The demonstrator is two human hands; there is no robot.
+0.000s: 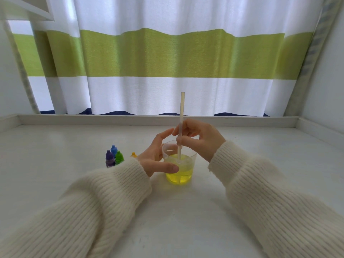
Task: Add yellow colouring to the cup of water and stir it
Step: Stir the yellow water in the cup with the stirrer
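Observation:
A clear plastic cup (188, 157) stands on the white table (55, 146), holding yellow water (181, 175). A pale straw (182, 108) stands almost upright in it, its lower end in the liquid. My right hand (200, 139) pinches the straw just above the rim. My left hand (157, 157) cups the cup's left side, thumb across the front wall and fingers behind. The yellow colouring bottle (133, 155) shows only its orange-yellow cap, just left of my left wrist.
Purple (109, 159), blue (113, 149) and green (119, 157) dropper bottles stand clustered left of the cup. A low raised ledge (111, 119) borders the table at the back and sides, with a striped curtain behind it.

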